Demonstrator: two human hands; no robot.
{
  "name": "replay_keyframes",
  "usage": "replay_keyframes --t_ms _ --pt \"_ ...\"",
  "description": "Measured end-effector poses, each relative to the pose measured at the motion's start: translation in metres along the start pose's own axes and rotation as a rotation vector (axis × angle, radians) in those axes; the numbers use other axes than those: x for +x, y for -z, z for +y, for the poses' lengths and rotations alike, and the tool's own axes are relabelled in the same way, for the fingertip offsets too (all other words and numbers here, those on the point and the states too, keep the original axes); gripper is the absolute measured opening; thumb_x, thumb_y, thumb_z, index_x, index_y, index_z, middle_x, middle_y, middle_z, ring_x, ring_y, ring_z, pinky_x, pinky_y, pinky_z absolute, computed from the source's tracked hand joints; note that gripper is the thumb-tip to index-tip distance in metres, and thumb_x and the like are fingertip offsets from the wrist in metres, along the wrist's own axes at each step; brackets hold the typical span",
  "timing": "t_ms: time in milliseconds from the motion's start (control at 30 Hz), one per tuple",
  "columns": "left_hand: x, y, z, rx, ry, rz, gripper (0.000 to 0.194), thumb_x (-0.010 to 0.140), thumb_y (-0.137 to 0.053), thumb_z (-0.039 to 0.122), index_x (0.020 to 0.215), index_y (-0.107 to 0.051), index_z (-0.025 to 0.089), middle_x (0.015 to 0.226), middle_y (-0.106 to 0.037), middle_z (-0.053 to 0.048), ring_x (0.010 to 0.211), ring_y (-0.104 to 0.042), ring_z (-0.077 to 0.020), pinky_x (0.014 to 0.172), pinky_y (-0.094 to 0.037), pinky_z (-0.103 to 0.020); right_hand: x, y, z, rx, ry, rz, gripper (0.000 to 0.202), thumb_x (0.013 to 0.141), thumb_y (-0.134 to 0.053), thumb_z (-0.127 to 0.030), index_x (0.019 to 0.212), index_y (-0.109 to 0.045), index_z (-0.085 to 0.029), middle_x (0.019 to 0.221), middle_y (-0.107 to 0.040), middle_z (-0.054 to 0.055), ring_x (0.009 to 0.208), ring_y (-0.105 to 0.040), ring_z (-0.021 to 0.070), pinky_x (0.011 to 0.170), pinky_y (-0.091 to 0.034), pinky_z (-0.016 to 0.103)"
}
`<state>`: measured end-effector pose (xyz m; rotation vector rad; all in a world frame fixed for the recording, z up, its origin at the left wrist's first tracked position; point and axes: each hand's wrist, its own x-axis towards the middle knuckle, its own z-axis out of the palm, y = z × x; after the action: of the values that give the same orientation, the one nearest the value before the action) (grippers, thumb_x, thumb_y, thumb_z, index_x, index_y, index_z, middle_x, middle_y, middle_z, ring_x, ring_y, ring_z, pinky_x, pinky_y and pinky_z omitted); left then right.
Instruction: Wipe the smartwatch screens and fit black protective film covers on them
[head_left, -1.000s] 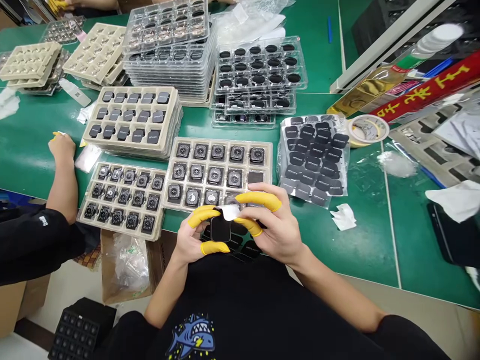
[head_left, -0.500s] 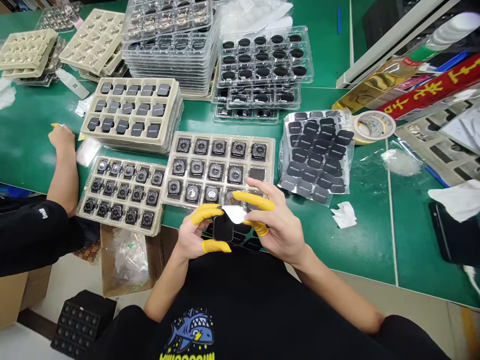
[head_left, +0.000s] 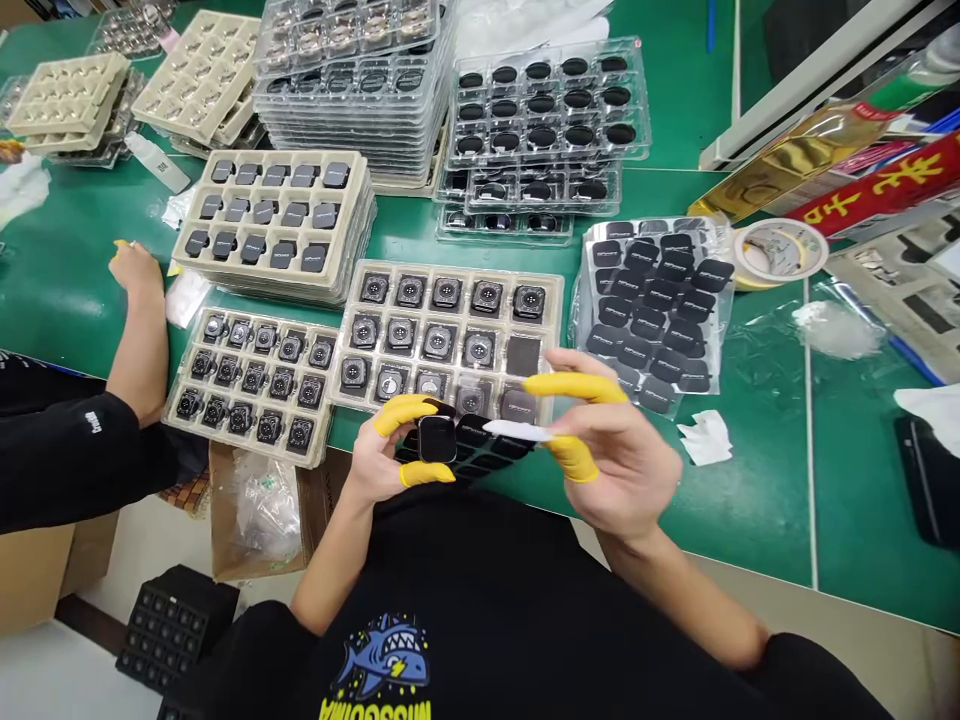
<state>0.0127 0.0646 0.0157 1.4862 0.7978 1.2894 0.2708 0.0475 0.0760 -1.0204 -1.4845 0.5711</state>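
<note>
My left hand (head_left: 386, 450), with yellow covers on its fingertips, grips a black square watch case (head_left: 437, 440) by its edges, dark glossy face up. To its right, my right hand (head_left: 615, 450) pinches a thin white piece (head_left: 517, 431) between yellow-covered fingers; the piece points toward the watch case but is apart from it. Beneath and behind both hands lies a sheet of black labels (head_left: 480, 455), partly hidden. Just beyond is a beige tray (head_left: 559, 300) of watch cases, with one compartment at the right holding only a flat dark pad.
Another tray of watch cases (head_left: 326, 440) sits at the left, below a stack of beige trays (head_left: 360, 240). Black label sheets (head_left: 585, 310) and a tape roll (head_left: 780, 250) lie at the right. A co-worker's arm (head_left: 142, 350) rests at the far left.
My right hand has moved right, carrying the white piece away from the watch case. My left hand still holds the case, slightly lower. The view has shifted slightly.
</note>
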Motion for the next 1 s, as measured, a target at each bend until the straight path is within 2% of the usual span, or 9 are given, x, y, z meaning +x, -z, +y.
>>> replay_keyframes --t_ms 67,133,200,267,433,500,600,767,1000 --pt "0.005 -0.001 -0.001 0.013 -0.036 -0.016 0.080 0.064 -0.108 0.056 0.134 -0.083 0.026 0.124 -0.083 -0.013 0.114 -0.084 -0.0293 0.094 -0.072 -0.038 0.014 0.010 -0.014 0.013 -0.107 -0.038 0.008 0.109 -0.070 -0.036 0.102 -0.071 -0.033 0.124 -0.083 0.009 0.147 -0.065 0.0422 0.122 -0.050 0.075" --pt "0.010 -0.004 -0.005 -0.011 -0.055 -0.024 0.081 0.064 -0.107 0.058 0.136 -0.083 0.027 0.125 -0.083 -0.013 0.115 -0.084 -0.0295 0.096 -0.072 -0.039 0.031 0.020 -0.028 0.032 -0.197 -0.186 0.011 0.109 -0.071 -0.039 0.101 -0.072 -0.032 0.134 -0.081 0.010 0.150 -0.062 0.0417 0.123 -0.052 0.070" --pt "0.012 -0.007 -0.009 -0.045 -0.047 -0.022 0.080 0.067 -0.106 0.059 0.136 -0.083 0.027 0.125 -0.083 -0.013 0.116 -0.084 -0.0296 0.097 -0.071 -0.039 0.047 0.026 -0.041 0.077 -0.261 -0.374 0.016 0.111 -0.070 -0.044 0.102 -0.072 -0.031 0.136 -0.080 0.011 0.145 -0.067 0.0410 0.115 -0.060 0.064" --pt "0.014 -0.008 -0.014 -0.071 -0.030 -0.008 0.078 0.069 -0.104 0.062 0.135 -0.083 0.026 0.124 -0.082 -0.013 0.116 -0.084 -0.0303 0.098 -0.071 -0.040 0.057 0.028 -0.054 0.088 -0.278 -0.467 0.016 0.111 -0.069 -0.045 0.102 -0.071 -0.031 0.136 -0.080 0.010 0.141 -0.070 0.0406 0.108 -0.064 0.061" --pt "0.013 -0.009 -0.022 -0.072 -0.006 0.034 0.081 0.067 -0.100 0.071 0.132 -0.084 0.026 0.124 -0.081 -0.013 0.116 -0.083 -0.0306 0.097 -0.071 -0.040 0.052 0.026 -0.076 -0.049 -0.151 -0.205 0.011 0.109 -0.073 -0.046 0.105 -0.073 -0.036 0.139 -0.078 0.008 0.150 -0.063 0.0406 0.119 -0.060 0.064" --pt "0.012 -0.009 -0.024 -0.081 -0.001 0.033 0.082 0.068 -0.099 0.074 0.133 -0.084 0.027 0.124 -0.081 -0.013 0.117 -0.083 -0.0310 0.096 -0.071 -0.041 0.050 0.022 -0.071 0.039 -0.196 -0.319 0.013 0.109 -0.072 -0.048 0.104 -0.075 -0.036 0.134 -0.079 0.009 0.137 -0.072 0.0373 0.107 -0.067 0.057" --pt "0.010 -0.007 -0.027 -0.098 0.016 -0.001 0.077 0.074 -0.095 0.075 0.134 -0.083 0.029 0.127 -0.082 -0.013 0.120 -0.082 -0.0323 0.096 -0.071 -0.042 0.055 0.008 -0.050 0.222 -0.387 -0.530 0.025 0.108 -0.075 -0.052 0.096 -0.073 -0.030 0.122 -0.080 0.010 0.117 -0.078 0.0332 0.093 -0.070 0.048" --pt "0.007 -0.005 -0.030 -0.080 0.020 -0.034 0.081 0.071 -0.093 0.080 0.133 -0.085 0.028 0.129 -0.081 -0.013 0.121 -0.080 -0.0336 0.095 -0.070 -0.043 0.068 -0.011 -0.027 0.306 -0.642 -0.589 0.042 0.101 -0.082 -0.063 0.091 -0.071 -0.024 0.135 -0.077 0.010 0.104 -0.077 0.0261 0.079 -0.064 0.038" --pt "0.011 -0.007 -0.028 -0.069 -0.058 -0.033 0.075 0.075 -0.095 0.073 0.137 -0.084 0.032 0.126 -0.081 -0.011 0.114 -0.080 -0.0297 0.090 -0.068 -0.039 0.074 -0.013 -0.028 0.238 -0.658 -0.673 0.040 0.102 -0.081 -0.058 0.087 -0.072 -0.022 0.123 -0.075 0.010 0.097 -0.072 0.0241 0.079 -0.059 0.037"
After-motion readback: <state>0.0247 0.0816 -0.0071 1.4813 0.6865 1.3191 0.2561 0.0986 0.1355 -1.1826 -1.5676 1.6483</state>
